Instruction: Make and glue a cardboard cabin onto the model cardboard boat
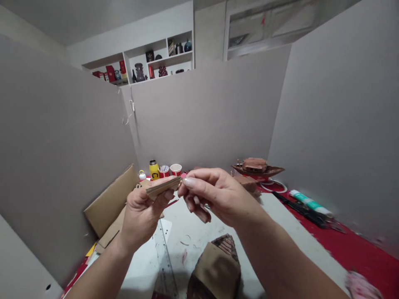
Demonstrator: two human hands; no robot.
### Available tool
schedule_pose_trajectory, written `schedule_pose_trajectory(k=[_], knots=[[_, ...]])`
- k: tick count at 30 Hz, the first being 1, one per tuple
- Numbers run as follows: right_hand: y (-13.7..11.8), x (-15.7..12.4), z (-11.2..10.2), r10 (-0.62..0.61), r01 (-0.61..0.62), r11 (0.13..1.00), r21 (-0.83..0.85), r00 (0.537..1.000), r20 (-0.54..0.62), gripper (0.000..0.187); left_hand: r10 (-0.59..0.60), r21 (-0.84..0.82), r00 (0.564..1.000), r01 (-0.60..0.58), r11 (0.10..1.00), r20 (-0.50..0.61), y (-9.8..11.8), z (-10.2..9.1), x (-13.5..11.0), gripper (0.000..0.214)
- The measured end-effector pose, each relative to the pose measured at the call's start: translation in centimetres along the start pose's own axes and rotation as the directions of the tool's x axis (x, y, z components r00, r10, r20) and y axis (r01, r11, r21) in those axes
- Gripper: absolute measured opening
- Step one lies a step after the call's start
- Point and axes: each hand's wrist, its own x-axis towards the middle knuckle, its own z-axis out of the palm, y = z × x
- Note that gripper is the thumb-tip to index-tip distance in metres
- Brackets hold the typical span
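My left hand point(141, 211) is raised in front of me, its fingers pinched round a thin flat piece of brown cardboard point(162, 186) held edge-on. My right hand point(215, 197) is closed too, with thumb and forefinger meeting the right end of that piece near its tip. A slim metallic object sticks out under the right fingers, too hidden to name. Below both hands a brown cardboard model with a dark patterned roof point(218, 265) stands on the white work surface point(193, 232).
A clear ruler point(163, 257) lies on the surface beside cardboard sheets point(110, 203). A yellow bottle point(153, 169) and red-and-white cups point(170, 170) stand at the back. A brown boat model point(257, 167) sits to the right, with a glue tube point(307, 202) on red cloth point(352, 249). Grey partition boards enclose the desk.
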Motion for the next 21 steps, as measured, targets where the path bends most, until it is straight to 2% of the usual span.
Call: schedule_pose_trajectory(k=[9,15,21], knots=[[0.33,0.07,0.19,-0.018,0.020,0.997,0.079,0.999,-0.028,0.023,0.139,0.112,0.990,-0.135,0.984,-0.029,-0.60,0.34,-0.30,0.023],[0.31,0.12,0.23,-0.020,0.023,0.996,0.083,0.999,-0.038,0.022,0.108,0.144,0.994,-0.104,0.984,-0.021,-0.28,0.33,-0.36,0.024],[0.32,0.24,0.36,-0.005,0.009,0.992,0.124,0.999,-0.034,0.023,0.255,0.272,0.967,-0.245,0.931,-0.001,-0.48,0.24,-0.39,0.031]])
